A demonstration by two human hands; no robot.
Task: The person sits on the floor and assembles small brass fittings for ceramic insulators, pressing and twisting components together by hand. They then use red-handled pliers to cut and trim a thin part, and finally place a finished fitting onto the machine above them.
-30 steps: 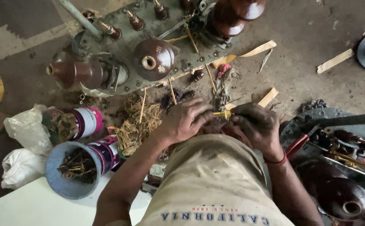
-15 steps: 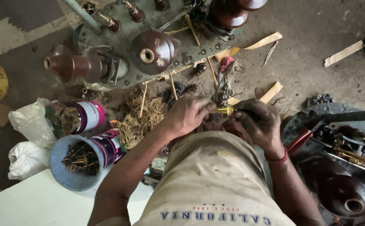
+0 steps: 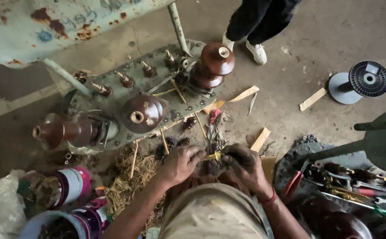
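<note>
Mid-step winding work just below the grey cover plate with brown insulators: left hand and right hand both pinched on a yellow strip over a dark bundle, steady tension likely needed next.

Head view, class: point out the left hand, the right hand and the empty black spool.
left hand (image 3: pixel 179 164), head view, back of hand
right hand (image 3: pixel 246 166), head view, knuckles
black spool (image 3: pixel 369 79), head view, top flange

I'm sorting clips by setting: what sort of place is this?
Likely an electrical repair workshop: brown ceramic insulators on a rusty metal cover plate, a wire spool, hand tools spread on the concrete floor.
</note>
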